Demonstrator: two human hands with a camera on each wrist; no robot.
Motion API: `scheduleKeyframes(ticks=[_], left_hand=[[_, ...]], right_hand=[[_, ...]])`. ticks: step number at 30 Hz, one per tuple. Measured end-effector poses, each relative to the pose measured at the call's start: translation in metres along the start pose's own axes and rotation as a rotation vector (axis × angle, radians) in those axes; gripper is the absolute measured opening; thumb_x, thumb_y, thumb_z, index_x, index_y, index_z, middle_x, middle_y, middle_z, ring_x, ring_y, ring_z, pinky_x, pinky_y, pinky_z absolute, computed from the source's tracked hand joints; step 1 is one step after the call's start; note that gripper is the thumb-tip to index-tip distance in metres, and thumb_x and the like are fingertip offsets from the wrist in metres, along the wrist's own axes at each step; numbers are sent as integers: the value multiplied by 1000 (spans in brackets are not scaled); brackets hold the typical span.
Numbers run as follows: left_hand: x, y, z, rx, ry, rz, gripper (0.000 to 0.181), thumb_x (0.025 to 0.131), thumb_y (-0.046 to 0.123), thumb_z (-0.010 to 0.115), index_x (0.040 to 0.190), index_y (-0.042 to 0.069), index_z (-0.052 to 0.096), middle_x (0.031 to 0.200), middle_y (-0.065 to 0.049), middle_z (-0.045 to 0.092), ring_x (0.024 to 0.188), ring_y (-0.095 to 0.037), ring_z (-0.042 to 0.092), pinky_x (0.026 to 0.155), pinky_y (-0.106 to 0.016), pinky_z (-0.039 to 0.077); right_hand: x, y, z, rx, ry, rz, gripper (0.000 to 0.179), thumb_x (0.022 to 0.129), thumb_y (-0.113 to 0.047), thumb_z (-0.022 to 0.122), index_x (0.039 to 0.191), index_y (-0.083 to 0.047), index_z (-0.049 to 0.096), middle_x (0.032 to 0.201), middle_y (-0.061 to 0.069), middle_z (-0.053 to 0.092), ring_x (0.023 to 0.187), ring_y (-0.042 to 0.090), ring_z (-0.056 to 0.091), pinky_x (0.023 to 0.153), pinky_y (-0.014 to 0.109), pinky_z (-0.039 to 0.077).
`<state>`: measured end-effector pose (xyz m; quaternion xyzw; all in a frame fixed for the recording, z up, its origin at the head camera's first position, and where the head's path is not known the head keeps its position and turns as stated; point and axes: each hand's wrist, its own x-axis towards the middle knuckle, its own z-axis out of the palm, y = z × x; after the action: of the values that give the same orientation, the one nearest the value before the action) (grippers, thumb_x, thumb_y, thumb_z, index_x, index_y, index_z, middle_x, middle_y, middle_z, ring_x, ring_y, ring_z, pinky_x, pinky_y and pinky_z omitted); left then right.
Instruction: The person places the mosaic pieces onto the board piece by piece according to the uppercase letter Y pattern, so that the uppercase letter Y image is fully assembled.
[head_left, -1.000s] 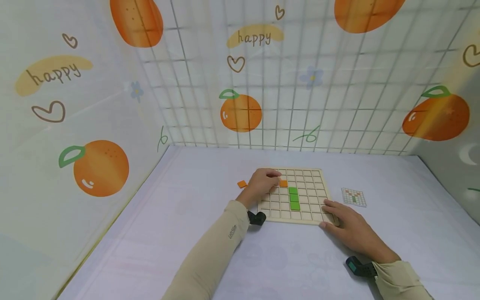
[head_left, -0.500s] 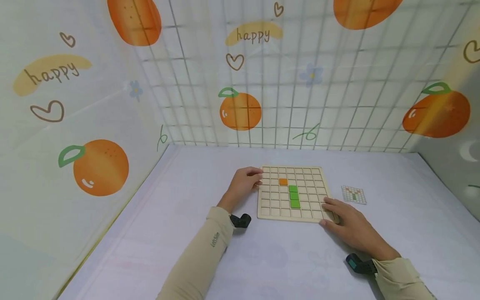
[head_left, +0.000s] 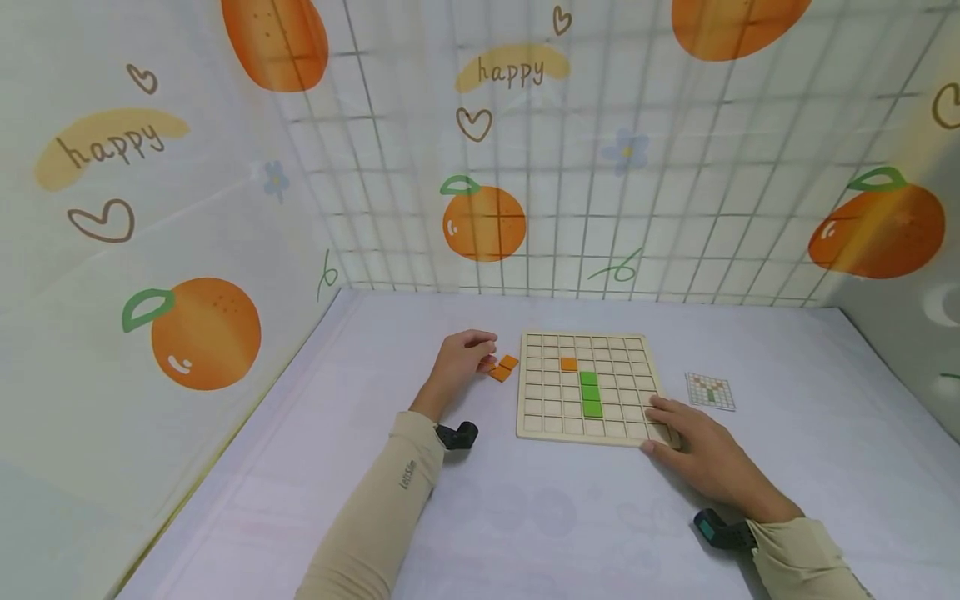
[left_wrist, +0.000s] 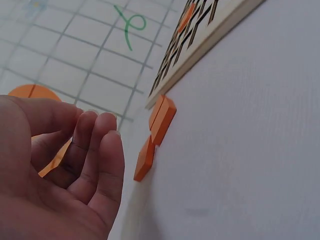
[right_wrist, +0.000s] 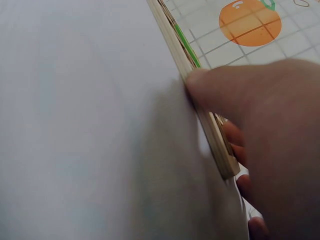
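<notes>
A square wooden grid board (head_left: 551, 404) lies flat on the table. Three green tiles (head_left: 590, 393) form a column in it, and one orange tile (head_left: 569, 364) sits up and left of them. Loose orange tiles (head_left: 508, 362) lie just left of the board. My left hand (head_left: 459, 365) hovers beside these, its fingers loosely bent; the left wrist view shows nothing held between thumb and fingertips. At the board's near right corner, my right hand (head_left: 701, 450) holds on, with the thumb (right_wrist: 210, 87) against the near edge and the fingers over the right side.
Right of the board lies a small pattern card (head_left: 710, 392) printed with a coloured grid. A white cloth covers the table (head_left: 555, 525). Behind it hangs a curtain (head_left: 570, 167) with printed oranges over a wire grid.
My left hand has moved left from beside the orange tile on the board, past its left edge, to the loose orange tiles. My right hand stays on the board's corner.
</notes>
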<state>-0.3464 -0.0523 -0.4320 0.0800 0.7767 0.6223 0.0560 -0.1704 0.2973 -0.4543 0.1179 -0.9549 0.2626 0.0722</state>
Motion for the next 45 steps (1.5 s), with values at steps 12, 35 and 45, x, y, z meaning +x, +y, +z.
scheduleKeyframes(ticks=[12, 35, 45], left_hand=[[3, -13, -11, 232, 81, -15, 28, 98, 25, 65, 120, 9, 71, 107, -2, 66, 98, -21, 60, 86, -36, 52], [-2, -25, -17, 411, -24, -50, 25, 89, 15, 71, 113, 18, 72, 106, 0, 62, 98, -22, 57, 87, -38, 48], [-2, -23, -10, 516, 2, -23, 27, 90, 14, 72, 118, 12, 73, 106, -2, 60, 99, -22, 54, 90, -38, 47]], right_hand=[[0, 1, 0, 4, 3, 5, 63, 93, -42, 71, 139, 0, 57, 151, 19, 45, 138, 47, 36, 106, 64, 29], [-2, 2, 2, 15, 4, 6, 65, 93, -44, 70, 139, -1, 57, 151, 17, 46, 138, 46, 36, 105, 64, 30], [-2, 1, 1, 8, 12, -3, 65, 93, -45, 70, 139, 0, 58, 151, 17, 46, 138, 45, 36, 106, 64, 30]])
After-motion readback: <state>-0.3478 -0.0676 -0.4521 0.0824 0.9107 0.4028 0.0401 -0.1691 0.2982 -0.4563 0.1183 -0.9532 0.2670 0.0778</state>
